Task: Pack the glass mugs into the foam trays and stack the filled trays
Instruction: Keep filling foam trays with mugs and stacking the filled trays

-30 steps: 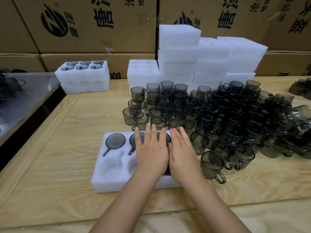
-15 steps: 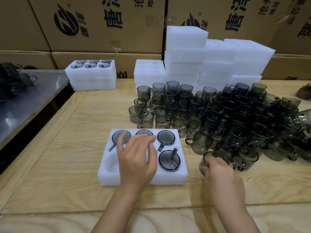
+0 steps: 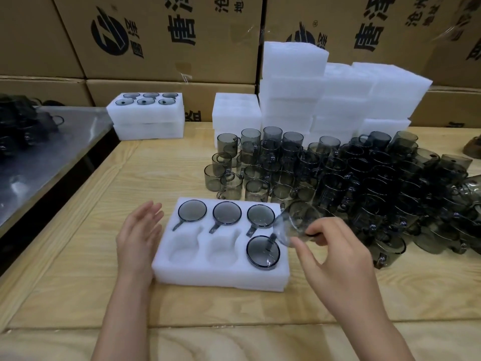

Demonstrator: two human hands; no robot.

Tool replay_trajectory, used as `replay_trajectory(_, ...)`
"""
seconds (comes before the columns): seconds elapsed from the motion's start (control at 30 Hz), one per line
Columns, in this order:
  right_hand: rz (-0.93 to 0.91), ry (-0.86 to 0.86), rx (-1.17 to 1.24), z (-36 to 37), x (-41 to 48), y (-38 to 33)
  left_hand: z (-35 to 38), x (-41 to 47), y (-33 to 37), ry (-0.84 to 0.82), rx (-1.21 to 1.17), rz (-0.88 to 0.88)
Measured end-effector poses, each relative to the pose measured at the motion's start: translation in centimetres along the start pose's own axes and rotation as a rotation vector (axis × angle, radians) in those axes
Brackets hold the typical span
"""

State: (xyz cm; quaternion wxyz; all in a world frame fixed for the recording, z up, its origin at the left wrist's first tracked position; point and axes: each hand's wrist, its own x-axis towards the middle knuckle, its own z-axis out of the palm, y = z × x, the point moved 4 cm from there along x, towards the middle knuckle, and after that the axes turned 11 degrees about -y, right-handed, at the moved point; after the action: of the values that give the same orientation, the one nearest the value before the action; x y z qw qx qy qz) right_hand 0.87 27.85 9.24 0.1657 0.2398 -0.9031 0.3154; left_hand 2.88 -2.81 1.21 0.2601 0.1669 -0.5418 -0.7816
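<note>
Right fingers (image 3: 322, 226): curled, with the thumb, around a smoked glass mug (image 3: 296, 222). The mug is held tilted, clear of the tabletop, over the far right corner of the foam tray (image 3: 221, 272). The right hand (image 3: 335, 254) is raised just right of the tray.

Left fingers (image 3: 153, 212): straight, spread slightly, holding nothing. The left hand (image 3: 138, 235) stands on edge just beside the tray's left side; contact cannot be confirmed.

Tray: lies flat on the near part of the wooden tabletop (image 3: 78, 256), with six pockets in two rows. Four packed mugs (image 3: 227, 213) are seated, three filling the far row and one in the near right pocket. The near left and near middle pockets (image 3: 183, 248) hold nothing.

Loose mugs (image 3: 338, 178): a dense group standing beyond and to the right of the tray, some stacked on others.

Far side: tall piles of white foam trays (image 3: 294, 84) stand behind the loose mugs. A stack of filled trays (image 3: 145, 113) sits at far left, mugs visible in the top one. Printed cardboard boxes (image 3: 161, 35) line the back. A metal surface (image 3: 39, 157) adjoins the tabletop on the left.
</note>
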Motion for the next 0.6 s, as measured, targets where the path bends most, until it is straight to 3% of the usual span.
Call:
replay_trajectory(0.23,-0.148,-0.133,0.180,2.5,1.2,-2.6,1.8,-1.1,-1.8,-0.432,0.159,-0.019)
replay_trajectory(0.43,-0.260,-0.337,0.178,5.4,2.0,-4.3,2.0,-1.4,-1.7,-0.449,0.107,-0.002)
replay_trajectory(0.6,-0.284,-0.388,0.123,6.0,1.9,-3.9,2.0,-1.3,-1.8,-0.436,0.075,0.003)
